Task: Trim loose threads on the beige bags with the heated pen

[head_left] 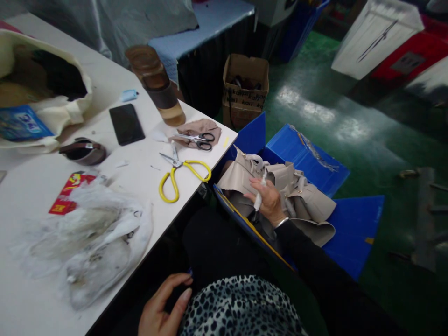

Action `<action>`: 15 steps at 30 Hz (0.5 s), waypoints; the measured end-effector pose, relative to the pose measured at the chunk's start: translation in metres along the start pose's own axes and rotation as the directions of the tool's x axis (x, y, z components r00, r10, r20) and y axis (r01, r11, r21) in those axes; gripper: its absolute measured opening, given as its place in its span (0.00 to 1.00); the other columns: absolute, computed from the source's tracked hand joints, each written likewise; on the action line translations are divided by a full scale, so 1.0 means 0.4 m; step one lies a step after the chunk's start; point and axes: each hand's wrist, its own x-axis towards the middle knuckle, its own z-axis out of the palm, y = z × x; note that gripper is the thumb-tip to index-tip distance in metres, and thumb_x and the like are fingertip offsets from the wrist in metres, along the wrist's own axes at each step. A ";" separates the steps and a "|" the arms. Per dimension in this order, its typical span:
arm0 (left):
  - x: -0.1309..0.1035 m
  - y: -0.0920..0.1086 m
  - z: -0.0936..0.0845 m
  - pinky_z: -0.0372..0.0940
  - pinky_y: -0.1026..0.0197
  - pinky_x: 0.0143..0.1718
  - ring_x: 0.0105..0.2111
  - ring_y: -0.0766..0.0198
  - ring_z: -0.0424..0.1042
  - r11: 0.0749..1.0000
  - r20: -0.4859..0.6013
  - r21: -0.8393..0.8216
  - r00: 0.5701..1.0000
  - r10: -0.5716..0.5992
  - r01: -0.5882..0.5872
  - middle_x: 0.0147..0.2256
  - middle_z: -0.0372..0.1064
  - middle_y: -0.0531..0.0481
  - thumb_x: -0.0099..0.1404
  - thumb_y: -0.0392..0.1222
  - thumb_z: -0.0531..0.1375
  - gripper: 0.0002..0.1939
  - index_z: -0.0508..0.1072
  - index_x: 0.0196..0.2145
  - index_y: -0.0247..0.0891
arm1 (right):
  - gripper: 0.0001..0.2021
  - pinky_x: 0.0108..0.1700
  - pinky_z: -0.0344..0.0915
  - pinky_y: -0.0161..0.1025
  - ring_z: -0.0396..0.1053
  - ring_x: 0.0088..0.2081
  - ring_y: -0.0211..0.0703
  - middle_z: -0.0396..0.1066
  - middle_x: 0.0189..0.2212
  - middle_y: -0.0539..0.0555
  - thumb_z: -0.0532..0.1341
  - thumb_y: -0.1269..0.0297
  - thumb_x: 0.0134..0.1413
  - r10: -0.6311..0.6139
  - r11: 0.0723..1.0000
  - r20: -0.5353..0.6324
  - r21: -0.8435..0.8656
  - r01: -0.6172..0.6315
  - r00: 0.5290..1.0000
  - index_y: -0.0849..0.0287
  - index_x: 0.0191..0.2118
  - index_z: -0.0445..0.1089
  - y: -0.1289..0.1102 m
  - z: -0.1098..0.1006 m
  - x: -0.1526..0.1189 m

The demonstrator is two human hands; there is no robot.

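Right hand [269, 200] is in over the blue box [357, 228], fingers closed around a white-wrapped stick [258, 201] and reaching among the beige pieces [311, 200] heaped inside — can't tell if the fingertips grip one. Box sits beside the worktop [105, 84] corner, flaps out. Left hand [161, 310] is low by the lap, half curled, thumb and forefinger slightly apart; whether the other fingers hold anything can't be told.

On the worktop, nearest the box: yellow-handled scissors [178, 164], blades spread, and black-handled scissors [205, 140] lying on a tan scrap [203, 125]. Behind those, an upright brown bottle [161, 91]; left of it a dark phone [126, 124] and small blue packet [129, 95]. Nearer the person, a crumpled clear plastic bag [105, 252] against a red packet [66, 195]. Cardboard box [243, 116] on the green floor [297, 77] — past the blue box
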 end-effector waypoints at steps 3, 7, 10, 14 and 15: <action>-0.001 0.020 -0.001 0.79 0.60 0.45 0.40 0.53 0.85 0.999 -0.019 0.000 0.999 0.035 -0.035 0.39 0.84 0.47 0.67 0.58 0.65 0.16 0.85 0.40 0.45 | 0.16 0.66 0.67 0.56 0.68 0.67 0.56 0.76 0.60 0.55 0.69 0.62 0.66 -0.206 0.979 0.148 0.042 0.202 0.967 0.50 0.57 0.75 -0.034 0.029 0.066; -0.014 0.020 -0.003 0.78 0.63 0.44 0.40 0.56 0.85 0.998 -0.045 0.004 0.997 0.058 -0.058 0.40 0.84 0.48 0.68 0.56 0.65 0.14 0.85 0.40 0.47 | 0.12 0.66 0.67 0.57 0.68 0.67 0.58 0.79 0.57 0.56 0.66 0.63 0.69 -0.236 0.971 0.175 0.001 0.240 0.956 0.53 0.55 0.77 -0.013 0.049 0.121; -0.027 0.003 0.000 0.77 0.65 0.45 0.40 0.57 0.85 0.997 -0.066 0.015 0.995 0.076 -0.075 0.40 0.85 0.49 0.67 0.56 0.66 0.13 0.86 0.40 0.47 | 0.13 0.65 0.68 0.55 0.72 0.63 0.57 0.79 0.55 0.59 0.67 0.61 0.69 -0.154 0.988 0.063 -0.011 0.155 0.986 0.56 0.55 0.77 0.030 0.046 0.146; -0.028 -0.004 0.009 0.77 0.69 0.42 0.38 0.59 0.85 0.995 -0.061 0.004 0.993 0.099 -0.099 0.39 0.85 0.51 0.67 0.56 0.66 0.13 0.86 0.41 0.48 | 0.13 0.62 0.70 0.53 0.75 0.58 0.57 0.80 0.52 0.60 0.66 0.57 0.69 -0.030 0.999 -0.030 -0.013 0.030 0.999 0.55 0.55 0.77 0.066 0.038 0.183; -0.026 -0.001 0.010 0.76 0.70 0.42 0.38 0.60 0.85 0.994 -0.061 0.000 0.992 0.108 -0.108 0.39 0.85 0.52 0.68 0.56 0.66 0.13 0.86 0.41 0.48 | 0.14 0.61 0.70 0.53 0.76 0.57 0.57 0.80 0.51 0.60 0.65 0.56 0.70 -0.002 1.000 -0.041 -0.015 0.001 0.999 0.55 0.54 0.77 0.069 0.037 0.194</action>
